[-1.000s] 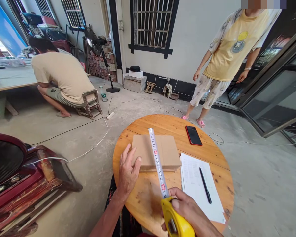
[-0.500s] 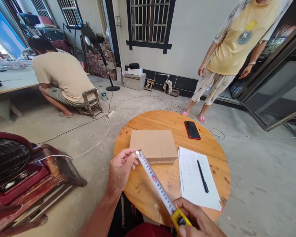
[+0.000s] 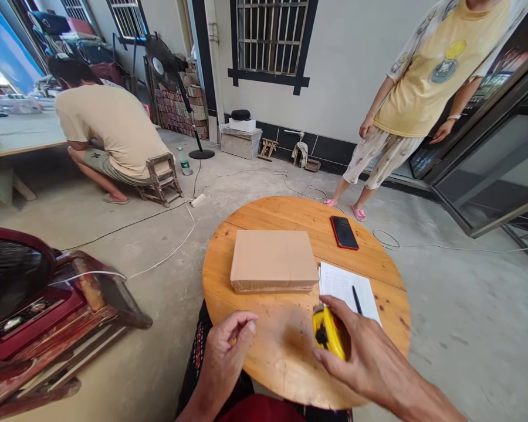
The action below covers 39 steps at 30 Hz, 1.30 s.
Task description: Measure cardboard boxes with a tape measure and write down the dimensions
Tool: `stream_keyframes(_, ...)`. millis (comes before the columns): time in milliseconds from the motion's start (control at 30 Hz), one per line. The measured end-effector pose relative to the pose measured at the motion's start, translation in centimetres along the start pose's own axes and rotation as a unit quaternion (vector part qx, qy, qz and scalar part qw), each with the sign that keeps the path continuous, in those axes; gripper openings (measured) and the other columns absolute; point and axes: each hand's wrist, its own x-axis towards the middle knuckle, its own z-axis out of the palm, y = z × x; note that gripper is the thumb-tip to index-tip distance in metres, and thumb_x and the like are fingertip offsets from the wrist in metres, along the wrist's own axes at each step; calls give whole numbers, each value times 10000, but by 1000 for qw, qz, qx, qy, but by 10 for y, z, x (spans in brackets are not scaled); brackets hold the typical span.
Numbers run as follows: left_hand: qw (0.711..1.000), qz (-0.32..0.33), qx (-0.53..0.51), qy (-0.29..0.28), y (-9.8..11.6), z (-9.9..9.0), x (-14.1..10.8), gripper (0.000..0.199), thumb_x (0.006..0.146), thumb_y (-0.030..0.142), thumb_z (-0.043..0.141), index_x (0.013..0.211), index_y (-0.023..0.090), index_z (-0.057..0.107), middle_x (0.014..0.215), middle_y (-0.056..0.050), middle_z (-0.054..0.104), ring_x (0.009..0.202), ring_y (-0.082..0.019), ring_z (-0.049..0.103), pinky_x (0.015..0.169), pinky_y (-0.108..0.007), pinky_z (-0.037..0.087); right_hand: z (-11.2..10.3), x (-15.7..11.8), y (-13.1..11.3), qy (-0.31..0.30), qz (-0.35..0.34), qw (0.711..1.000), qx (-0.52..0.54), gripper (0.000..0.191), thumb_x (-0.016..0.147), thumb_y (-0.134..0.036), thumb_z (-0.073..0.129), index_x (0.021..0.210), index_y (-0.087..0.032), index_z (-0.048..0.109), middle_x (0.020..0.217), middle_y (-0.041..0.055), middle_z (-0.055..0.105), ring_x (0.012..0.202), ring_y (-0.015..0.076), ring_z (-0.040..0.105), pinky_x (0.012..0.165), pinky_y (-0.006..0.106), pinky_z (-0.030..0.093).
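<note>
My right hand (image 3: 356,346) grips a yellow tape measure (image 3: 328,333) above the right front of the round wooden table (image 3: 290,375). No blade shows outside its case. Near the table's front left edge is my left hand (image 3: 229,346), thumb and forefinger brought together in a loose pinch with nothing visible in them. A closed brown cardboard box (image 3: 273,258) lies flat on the table beyond both hands. Right of the box are sheets of paper (image 3: 338,281) with a black pen (image 3: 356,300) on top, partly covered by my right hand.
A red-edged phone (image 3: 344,232) lies at the table's far right. One person (image 3: 405,88) stands beyond the table; another (image 3: 110,129) sits at far left on a small wooden chair (image 3: 162,179). A dark red fan-like appliance (image 3: 26,293) is at left. Cables (image 3: 171,252) cross the floor.
The tape blade, stretched between both hands before, is back inside its case. My left hand has let go of its end and dropped nearer; my right hand has risen over the papers.
</note>
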Motion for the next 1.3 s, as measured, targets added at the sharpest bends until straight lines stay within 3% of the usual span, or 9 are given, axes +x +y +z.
stream_keyframes(200, 997, -45, 2, -63, -25, 18, -11, 280, 828, 414, 565, 813, 184, 723, 656, -30, 650, 585, -163, 575, 547, -235, 467, -17, 96, -28, 12, -247, 962, -117, 631, 784, -375, 686, 1345, -130, 534, 1298, 162, 602, 1135, 313, 598, 970, 414, 455)
stream_keyframes(333, 996, -49, 9, -75, -39, 22, -15, 253, 815, 383, 570, 795, 180, 720, 634, -25, 645, 552, -151, 543, 518, -226, 431, -10, 148, -46, 13, -298, 939, -174, 713, 758, -397, 724, 1370, -102, 508, 1341, 186, 583, 1199, 342, 562, 992, 442, 430)
stream_keyframes(467, 997, -46, 22, -66, -44, 19, -13, 241, 817, 378, 574, 787, 190, 721, 657, -30, 667, 583, -162, 571, 551, -233, 454, -3, 165, -66, -7, -302, 932, -198, 677, 770, -458, 720, 1344, -151, 531, 1282, 163, 633, 1107, 336, 615, 893, 424, 457)
stream_keyframes(633, 997, -58, 5, -52, -41, 16, -5, 253, 827, 390, 571, 859, 192, 724, 791, -59, 711, 696, -193, 639, 640, -261, 517, -15, 149, -58, 48, -290, 948, -125, 700, 815, -591, 643, 1345, -144, 545, 1370, 186, 595, 1266, 365, 532, 1050, 519, 372)
stream_keyframes(767, 999, -39, -12, -6, -38, 14, 7, 261, 810, 367, 588, 950, 191, 719, 939, -78, 702, 768, -197, 656, 677, -287, 546, -19, 119, -12, 182, -120, 975, 30, 548, 877, -523, 549, 1277, -151, 596, 1336, 185, 620, 1242, 343, 557, 995, 513, 445)
stream_keyframes(900, 999, -48, -22, 2, -43, 12, 22, 381, 787, 421, 627, 1063, 167, 692, 922, -77, 693, 778, -199, 662, 685, -304, 551, 11, 87, 30, 162, 31, 968, 189, 610, 886, -541, 508, 1311, -103, 542, 1299, 210, 631, 1115, 313, 637, 925, 468, 498)
stream_keyframes(1000, 997, -74, -19, -3, -54, 10, 33, 528, 768, 506, 658, 1168, 162, 639, 931, -72, 703, 798, -206, 673, 698, -316, 558, 45, 68, 35, 129, -7, 956, 263, 547, 918, -496, 498, 1329, -138, 539, 1299, 162, 643, 1129, 276, 627, 965, 432, 485)
stream_keyframes(1100, 997, -71, -1, 3, -63, 4, 46, 564, 779, 531, 660, 1222, 185, 605, 1013, -74, 710, 903, -219, 682, 776, -327, 558, 70, 59, 24, 156, 6, 946, 285, 574, 916, -487, 515, 1363, -127, 515, 1332, 171, 621, 1152, 286, 613, 980, 444, 480)
stream_keyframes(1300, 996, -63, 63, 12, -65, -3, 45, 567, 801, 547, 634, 1243, 195, 590, 1016, -69, 711, 917, -220, 683, 843, -347, 552, 74, 40, 31, 159, -76, 960, 217, 376, 916, -296, 545, 1255, -148, 610, 1230, 123, 692, 1102, 229, 650, 963, 354, 498)
